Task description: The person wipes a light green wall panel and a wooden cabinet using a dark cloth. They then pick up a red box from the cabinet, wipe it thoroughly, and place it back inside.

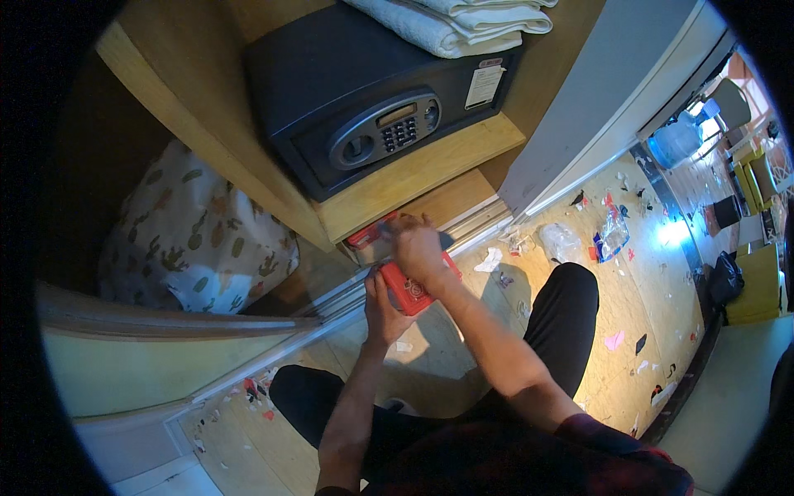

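A red box or case [410, 294] with a printed emblem lies in my left hand [386, 310], whose fingers wrap around its left side and underside. Across the far part of this box reaches my right hand [417, 243], with its fingers blurred; whether they hold anything is hidden. Just beyond the fingers, a second red item [363, 235] rests at the cabinet's bottom, by the sliding-door track [484, 224]. Above it, a black electronic safe [384, 130] with a keypad stands on a wooden shelf [428, 177].
Folded white towels [459, 31] lie on the safe. A cactus-print fabric bundle [198, 242] fills the left compartment. Scraps, a clear plastic bag [560, 242] and a clear wrapper [613, 232] litter the floor. A large water bottle [676, 141] and a black bag [724, 279] are at right.
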The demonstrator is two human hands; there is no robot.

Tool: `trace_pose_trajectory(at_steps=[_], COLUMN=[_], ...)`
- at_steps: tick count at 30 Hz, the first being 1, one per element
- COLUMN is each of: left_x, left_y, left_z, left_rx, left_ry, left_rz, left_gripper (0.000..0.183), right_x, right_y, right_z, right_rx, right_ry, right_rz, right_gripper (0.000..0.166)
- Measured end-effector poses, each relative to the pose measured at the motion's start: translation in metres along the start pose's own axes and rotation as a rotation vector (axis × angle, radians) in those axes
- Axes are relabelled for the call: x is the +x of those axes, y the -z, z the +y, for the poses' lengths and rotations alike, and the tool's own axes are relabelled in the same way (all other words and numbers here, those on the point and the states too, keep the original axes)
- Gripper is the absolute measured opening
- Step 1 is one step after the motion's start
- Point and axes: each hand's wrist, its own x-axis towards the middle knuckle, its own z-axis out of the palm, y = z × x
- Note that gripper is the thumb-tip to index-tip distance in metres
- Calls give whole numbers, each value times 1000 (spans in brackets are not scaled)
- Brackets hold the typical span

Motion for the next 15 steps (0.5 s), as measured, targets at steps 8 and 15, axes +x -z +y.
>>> trace_pose_trajectory(at_steps=[8,15], left_x=[5,7], left_y=[6,-2], left_z=[15,19], left_rx=[114,34], left_ry=[130,70], left_rz=[44,205], left_gripper=[118,118], right_x=[-64,-28], right_y=[44,12], right_z=[37,38], right_rx=[135,308], right_ry=[57,-46], right_rz=[174,87], right_gripper=[29,32])
